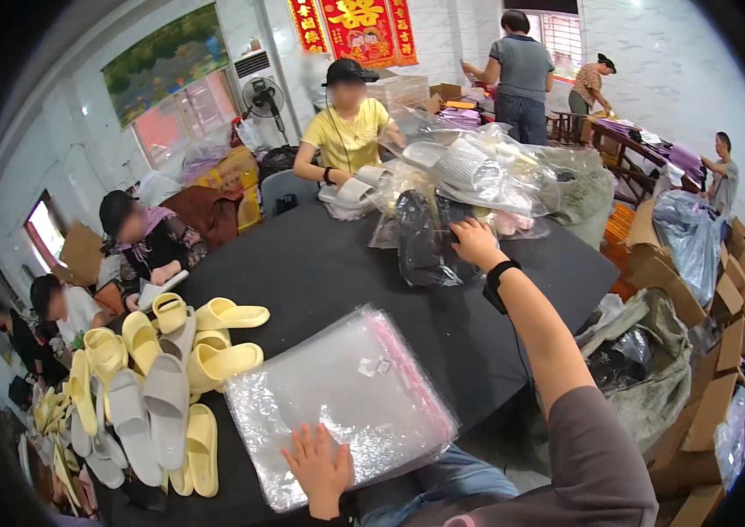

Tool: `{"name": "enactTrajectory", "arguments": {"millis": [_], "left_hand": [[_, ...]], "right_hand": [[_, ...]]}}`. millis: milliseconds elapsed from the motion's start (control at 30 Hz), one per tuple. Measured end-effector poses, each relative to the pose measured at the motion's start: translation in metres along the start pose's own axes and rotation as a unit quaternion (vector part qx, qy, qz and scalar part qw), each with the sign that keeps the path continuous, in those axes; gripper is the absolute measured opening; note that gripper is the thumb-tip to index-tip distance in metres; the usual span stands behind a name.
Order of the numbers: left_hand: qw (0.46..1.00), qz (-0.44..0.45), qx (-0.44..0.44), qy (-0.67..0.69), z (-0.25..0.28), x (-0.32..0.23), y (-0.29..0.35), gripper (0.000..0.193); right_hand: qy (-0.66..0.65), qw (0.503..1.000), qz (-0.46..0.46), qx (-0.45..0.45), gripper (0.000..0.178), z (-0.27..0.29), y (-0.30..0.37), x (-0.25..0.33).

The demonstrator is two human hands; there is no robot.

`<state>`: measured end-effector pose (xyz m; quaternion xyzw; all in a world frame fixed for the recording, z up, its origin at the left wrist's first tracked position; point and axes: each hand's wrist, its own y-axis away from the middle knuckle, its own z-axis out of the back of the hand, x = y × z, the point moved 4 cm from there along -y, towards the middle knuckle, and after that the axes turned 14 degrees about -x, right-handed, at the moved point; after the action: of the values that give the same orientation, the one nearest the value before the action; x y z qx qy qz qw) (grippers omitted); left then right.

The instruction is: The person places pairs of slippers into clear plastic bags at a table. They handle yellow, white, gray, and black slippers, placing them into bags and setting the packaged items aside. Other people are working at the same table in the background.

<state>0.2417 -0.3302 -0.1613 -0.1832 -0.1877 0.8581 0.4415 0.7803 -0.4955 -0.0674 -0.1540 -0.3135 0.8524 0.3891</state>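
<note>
My left hand (320, 467) lies flat, fingers spread, on a stack of clear plastic bags (302, 386) with a pink strip along one edge. My right arm stretches across the round black table, and a black band circles its wrist. At the pile's near edge, my right hand (476, 246) has its fingers closed over the right side of a clear bag of black slippers (416, 237). Behind it are piled bagged white slippers (469, 171). Left of the bag stack stand yellow slippers (225, 364) and grey slippers (166, 400), heaped together.
Across the black table (302, 272), a person in yellow (350, 132) handles light slippers. At the left, another person (153, 237) holds a slipper. A woven sack (644, 369) and cardboard boxes (710, 422) stand on my right. Other people work farther back.
</note>
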Motion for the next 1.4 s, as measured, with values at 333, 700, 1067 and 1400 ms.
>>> {"name": "enactTrajectory", "arguments": {"millis": [333,700,1067,1400], "left_hand": [[1.000,-0.008,-0.019,0.001,0.003,0.000,0.001,0.064],[0.999,0.013,-0.026,0.041,0.017,-0.006,-0.005,0.076],[0.972,-0.010,-0.143,0.187,0.009,0.001,-0.002,0.058],[0.992,0.075,-0.003,0.099,-0.031,0.023,0.025,0.068]], "right_hand": [[-0.268,0.961,-0.048,0.052,0.036,0.048,-0.008,0.006],[-0.674,0.617,-0.357,0.194,0.023,0.176,0.054,0.098],[-0.622,0.725,0.217,0.202,0.059,0.224,0.149,0.274],[-0.438,0.890,-0.097,0.084,0.061,0.165,0.230,0.208]]}}
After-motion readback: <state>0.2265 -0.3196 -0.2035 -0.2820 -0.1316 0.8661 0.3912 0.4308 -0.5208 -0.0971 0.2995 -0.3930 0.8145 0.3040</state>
